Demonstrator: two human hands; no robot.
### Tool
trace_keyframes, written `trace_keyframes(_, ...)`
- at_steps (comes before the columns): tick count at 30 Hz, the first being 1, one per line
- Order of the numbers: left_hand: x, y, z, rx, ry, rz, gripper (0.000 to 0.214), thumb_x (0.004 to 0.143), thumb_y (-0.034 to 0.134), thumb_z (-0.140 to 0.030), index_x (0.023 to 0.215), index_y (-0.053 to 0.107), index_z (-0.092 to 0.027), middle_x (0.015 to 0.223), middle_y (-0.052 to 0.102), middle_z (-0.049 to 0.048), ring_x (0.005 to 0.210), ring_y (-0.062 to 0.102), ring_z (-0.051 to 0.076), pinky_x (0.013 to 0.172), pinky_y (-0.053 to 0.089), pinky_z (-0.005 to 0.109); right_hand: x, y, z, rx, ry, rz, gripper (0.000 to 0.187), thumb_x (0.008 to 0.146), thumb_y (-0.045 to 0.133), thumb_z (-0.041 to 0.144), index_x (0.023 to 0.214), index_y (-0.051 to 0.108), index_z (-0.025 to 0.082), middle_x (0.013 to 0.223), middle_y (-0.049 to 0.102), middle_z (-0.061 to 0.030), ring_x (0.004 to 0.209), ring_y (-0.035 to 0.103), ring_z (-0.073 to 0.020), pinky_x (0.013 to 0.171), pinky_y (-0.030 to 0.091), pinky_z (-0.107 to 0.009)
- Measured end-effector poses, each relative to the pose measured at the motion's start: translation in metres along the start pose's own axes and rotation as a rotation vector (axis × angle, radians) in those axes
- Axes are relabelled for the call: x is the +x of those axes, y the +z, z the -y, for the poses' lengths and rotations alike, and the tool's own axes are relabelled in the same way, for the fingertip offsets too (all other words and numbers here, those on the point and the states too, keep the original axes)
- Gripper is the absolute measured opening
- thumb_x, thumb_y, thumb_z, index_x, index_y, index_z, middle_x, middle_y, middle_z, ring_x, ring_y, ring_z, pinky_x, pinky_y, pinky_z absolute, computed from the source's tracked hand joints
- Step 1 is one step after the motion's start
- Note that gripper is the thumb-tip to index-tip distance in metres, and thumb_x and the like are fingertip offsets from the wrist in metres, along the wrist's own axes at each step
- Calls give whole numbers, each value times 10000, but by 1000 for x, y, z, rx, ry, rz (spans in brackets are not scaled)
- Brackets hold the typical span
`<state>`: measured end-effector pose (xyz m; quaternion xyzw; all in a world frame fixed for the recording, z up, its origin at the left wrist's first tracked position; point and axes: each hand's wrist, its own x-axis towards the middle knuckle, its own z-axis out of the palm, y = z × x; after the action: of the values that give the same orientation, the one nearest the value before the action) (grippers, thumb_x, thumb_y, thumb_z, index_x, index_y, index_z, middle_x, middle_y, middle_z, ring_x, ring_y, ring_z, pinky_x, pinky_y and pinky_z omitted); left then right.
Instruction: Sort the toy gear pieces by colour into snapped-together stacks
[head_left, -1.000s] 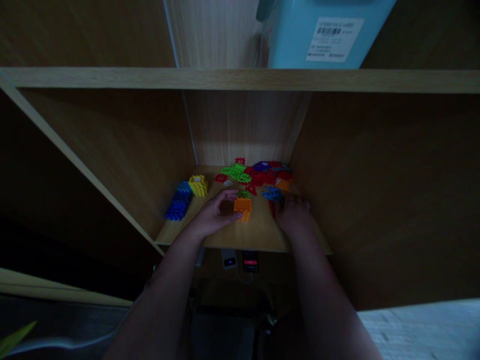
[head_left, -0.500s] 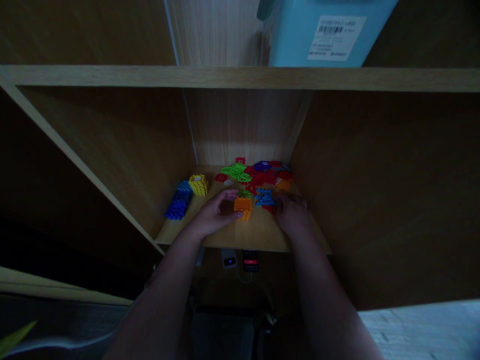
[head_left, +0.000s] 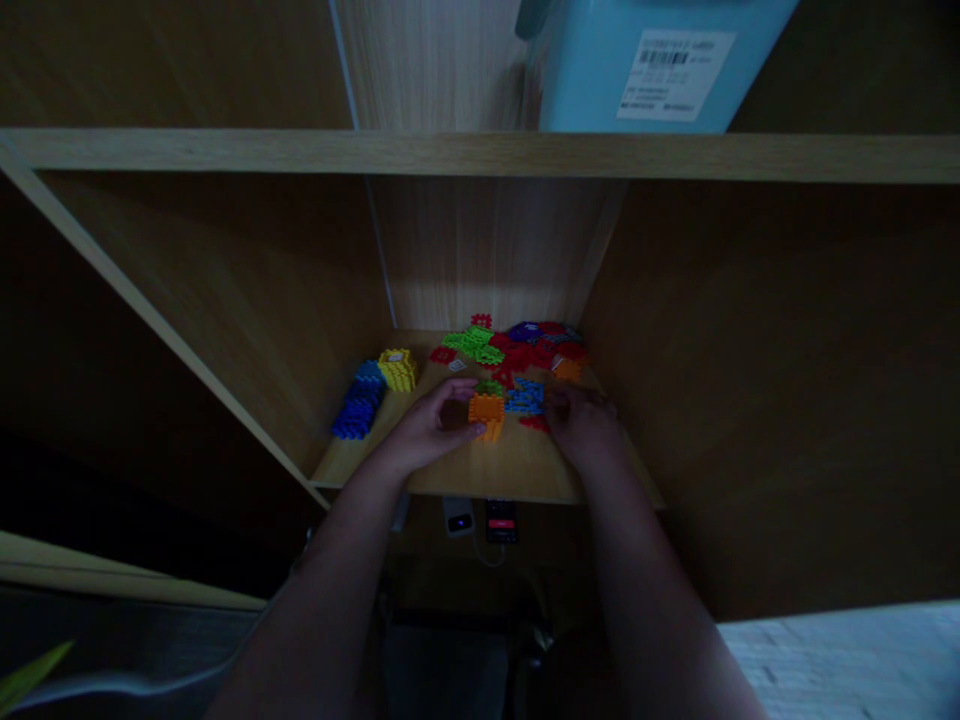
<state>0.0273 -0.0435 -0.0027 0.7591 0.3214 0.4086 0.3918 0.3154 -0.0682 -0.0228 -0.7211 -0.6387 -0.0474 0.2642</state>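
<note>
On the shelf (head_left: 442, 478), yellow (head_left: 397, 370) and dark-blue (head_left: 358, 407) stacks stand gathered at ten and nine o'clock from the orange stack (head_left: 487, 410), which the left hand (head_left: 431, 425) has clamped between thumb and fingers. Green pieces (head_left: 474, 344) at twelve and a red pile (head_left: 521, 353) at one lie unstacked. At three o'clock, the right hand (head_left: 585, 420) is by loose blue pieces (head_left: 526, 396); whether its fingers grip one, I cannot tell.

Your view looks from your head — forward and down over your left hand (head_left: 429, 432) and right hand (head_left: 587, 428) — into the near compartment (head_left: 517, 472).
</note>
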Motion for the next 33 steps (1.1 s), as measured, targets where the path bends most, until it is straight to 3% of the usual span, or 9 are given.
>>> trace_keyframes(6,0,0,-1,-3,-9,-1,672,851,902,-442,1425,620,-238,1403,697,125,1335,655,317,1201,494,523,1,-5,3,-1,6,22,347,1083,461,275,1219,775,217,1277,782,-142,1230,670,-338,1108,423,-490)
trace_keyframes(11,1,0,1,7,8,6,655,864,894,-395,1431,606,-239,1400,694,111,1332,654,295,1203,494,502,1,-6,4,-51,84,39,325,1059,473,232,1217,748,161,1243,771,-196,1170,688,-349,1045,442,-459)
trace_keyframes(16,0,0,2,-20,3,7,650,870,890,-388,1436,604,-241,1401,691,116,1336,652,298,1204,491,509,-1,-7,8,-78,121,-20,367,1074,464,317,1246,703,97,1216,752,-247,1150,678,-384,1031,447,-477)
trace_keyframes(23,0,1,1,-13,17,-8,643,857,904,-379,1420,624,-246,1394,698,110,1324,656,297,1197,499,506,-3,-8,11,2,38,31,380,1097,453,404,1177,789,246,1274,766,-157,1259,647,-354,1124,418,-533)
trace_keyframes(28,0,2,1,-23,21,-9,645,859,900,-385,1421,621,-235,1387,698,116,1319,657,292,1197,495,501,-3,-4,9,-7,57,13,364,1072,504,400,1094,835,252,1228,779,-158,1255,657,-371,1120,431,-579)
trace_keyframes(33,0,1,1,-21,9,-1,652,861,900,-389,1431,619,-242,1400,695,118,1326,657,301,1197,493,510,-2,-4,6,8,-14,-31,294,1033,561,342,980,829,235,1202,765,-176,1272,639,-379,1102,461,-584)
